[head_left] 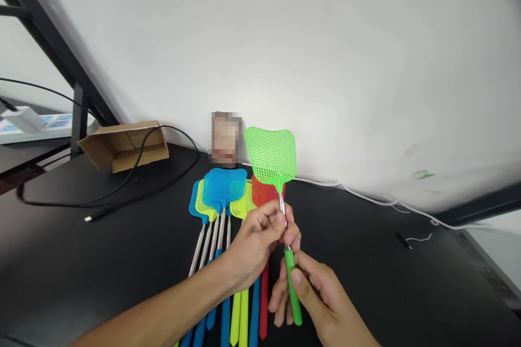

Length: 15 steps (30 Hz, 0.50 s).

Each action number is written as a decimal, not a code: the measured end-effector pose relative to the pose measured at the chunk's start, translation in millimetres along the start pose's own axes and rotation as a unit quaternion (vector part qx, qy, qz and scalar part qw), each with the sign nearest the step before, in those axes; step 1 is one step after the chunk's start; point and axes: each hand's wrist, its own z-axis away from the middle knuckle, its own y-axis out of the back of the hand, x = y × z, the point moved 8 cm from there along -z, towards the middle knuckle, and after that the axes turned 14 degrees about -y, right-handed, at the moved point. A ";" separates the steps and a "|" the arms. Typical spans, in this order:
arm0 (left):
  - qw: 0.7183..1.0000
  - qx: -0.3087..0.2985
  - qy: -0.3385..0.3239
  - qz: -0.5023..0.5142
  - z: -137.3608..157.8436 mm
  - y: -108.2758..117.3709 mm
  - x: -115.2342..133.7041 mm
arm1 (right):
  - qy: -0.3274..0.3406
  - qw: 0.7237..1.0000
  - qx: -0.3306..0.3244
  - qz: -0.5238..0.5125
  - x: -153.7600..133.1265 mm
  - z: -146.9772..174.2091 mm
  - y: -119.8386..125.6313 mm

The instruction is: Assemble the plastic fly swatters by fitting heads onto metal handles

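A green fly swatter [273, 156] with a perforated head, a metal shaft and a green grip stands nearly upright in front of me. My left hand [264, 230] pinches its metal shaft just below the head. Lower down, my right hand [311, 293] holds the green grip between thumb and fingers. Behind and below my left hand, several more swatters lie side by side on the black table. Among them are a blue swatter [225, 185], a yellow-green swatter [243, 205] and a red swatter [264, 192]. My left hand and forearm hide parts of their shafts.
An open cardboard box [140, 146] lies at the back left of the black table [391, 287], with a black cable [109, 203] looping past it. A blurred-out object [226, 140] leans on the white wall. A white cable [366, 197] runs along the wall; a power strip [52, 127] sits far left.
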 end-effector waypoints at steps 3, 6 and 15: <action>1.000 0.004 -0.010 -0.004 1.6 -1.2 1.6 | 0.010 0.998 0.034 0.052 -7.0 4.0 2.1; 1.000 0.013 -0.022 0.000 2.3 -1.5 3.0 | 0.018 0.993 0.072 0.094 -10.3 7.4 3.8; 0.998 0.027 -0.054 -0.020 -1.9 4.4 10.7 | 0.069 0.922 0.223 0.309 -13.9 18.4 9.5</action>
